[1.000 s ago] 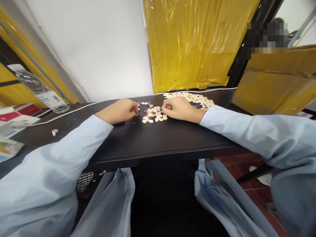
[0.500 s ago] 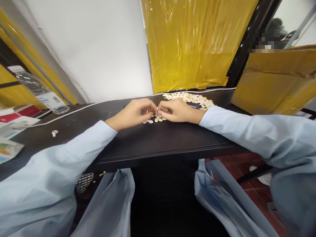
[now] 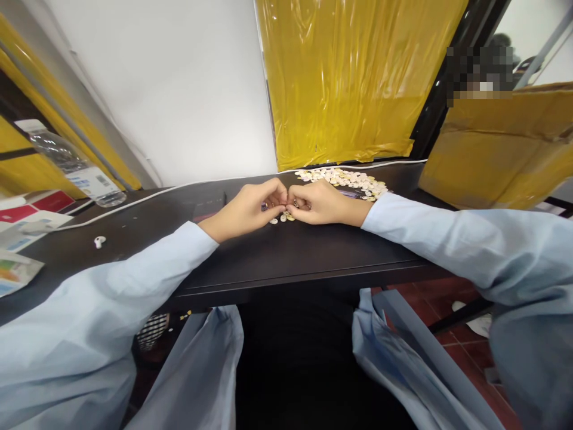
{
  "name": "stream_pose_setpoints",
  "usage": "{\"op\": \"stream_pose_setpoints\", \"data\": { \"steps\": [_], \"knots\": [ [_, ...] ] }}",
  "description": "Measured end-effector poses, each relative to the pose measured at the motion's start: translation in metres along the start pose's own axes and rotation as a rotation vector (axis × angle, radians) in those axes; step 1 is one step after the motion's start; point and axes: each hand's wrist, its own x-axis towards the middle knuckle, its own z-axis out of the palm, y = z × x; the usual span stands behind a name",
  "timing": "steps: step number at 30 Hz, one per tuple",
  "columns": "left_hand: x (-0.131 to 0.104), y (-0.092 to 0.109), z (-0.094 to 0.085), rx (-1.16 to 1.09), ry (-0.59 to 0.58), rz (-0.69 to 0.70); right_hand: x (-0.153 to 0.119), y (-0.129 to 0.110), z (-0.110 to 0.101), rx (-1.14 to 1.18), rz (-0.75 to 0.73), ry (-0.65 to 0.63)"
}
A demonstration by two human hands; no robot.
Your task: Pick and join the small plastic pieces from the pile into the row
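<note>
My left hand (image 3: 250, 206) and my right hand (image 3: 323, 202) meet above the dark table (image 3: 250, 257), thumb and forefinger pinched on each side with the fingertips touching. Whatever lies between the fingertips is too small to make out. Just under the hands lie several small pale oval pieces (image 3: 283, 218) that look like cowrie shells; the fingers partly cover them. Behind my right hand spreads a larger heap of the same shells (image 3: 342, 177), with a thin purplish item (image 3: 350, 193) at its near edge.
A flat dark object (image 3: 209, 205) lies left of my left hand. Further left are a white earbud (image 3: 99, 242), a clear bottle (image 3: 85, 170) and some packets (image 3: 20, 272). A white cable (image 3: 179, 186) runs along the back. At right stands a cardboard box (image 3: 496, 149), with a person beyond.
My left hand has shifted slightly right, closing in on the right fingertips. It now hides more of the near shells and uncovers the flat dark object. My right hand has barely moved.
</note>
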Motion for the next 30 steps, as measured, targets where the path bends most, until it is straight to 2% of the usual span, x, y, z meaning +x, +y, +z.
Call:
{"op": "stream_pose_setpoints", "data": {
  "steps": [8,17,23,27,30],
  "knots": [
    [0.000,-0.003,-0.002,0.091,-0.006,0.008,0.001,-0.002,-0.002,-0.014,0.035,0.011],
    [0.001,-0.017,-0.005,0.099,0.047,-0.122,0.006,0.000,-0.006,-0.142,0.299,-0.065],
    [0.001,-0.023,-0.009,0.159,0.000,-0.118,0.007,0.006,-0.003,-0.171,0.397,-0.101],
    [-0.002,-0.025,-0.021,0.250,-0.062,-0.188,0.006,0.009,-0.002,-0.166,0.418,-0.098],
    [-0.006,-0.026,-0.032,0.398,-0.132,-0.264,0.006,0.009,-0.002,-0.162,0.413,-0.074]
  ]
}}
